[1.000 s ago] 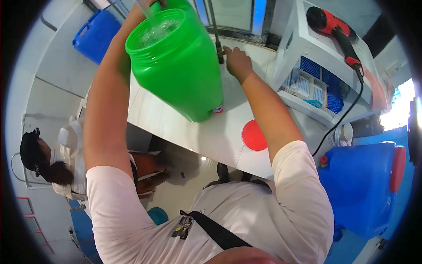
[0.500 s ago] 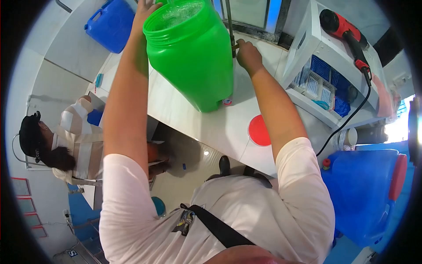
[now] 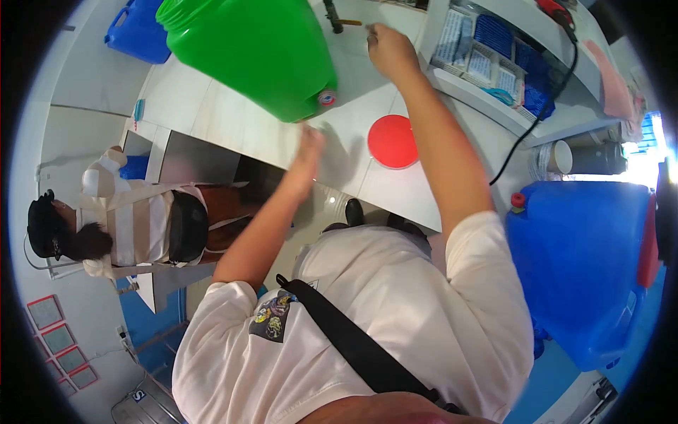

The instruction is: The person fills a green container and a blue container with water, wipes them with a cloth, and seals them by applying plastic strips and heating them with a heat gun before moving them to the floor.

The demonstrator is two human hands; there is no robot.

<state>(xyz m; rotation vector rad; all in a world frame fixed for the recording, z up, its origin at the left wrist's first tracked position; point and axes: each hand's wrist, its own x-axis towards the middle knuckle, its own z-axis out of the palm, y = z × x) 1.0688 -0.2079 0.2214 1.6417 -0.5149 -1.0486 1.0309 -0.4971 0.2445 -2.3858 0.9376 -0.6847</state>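
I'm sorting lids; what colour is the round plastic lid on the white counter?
The round lid is red, seen best in the head view.

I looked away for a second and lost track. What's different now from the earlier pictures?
The left hand has left the green container's top and come back toward the person, near its base. The right hand has let go of the yellow lever and is just off it. The green container and red lid still rest on the white table.
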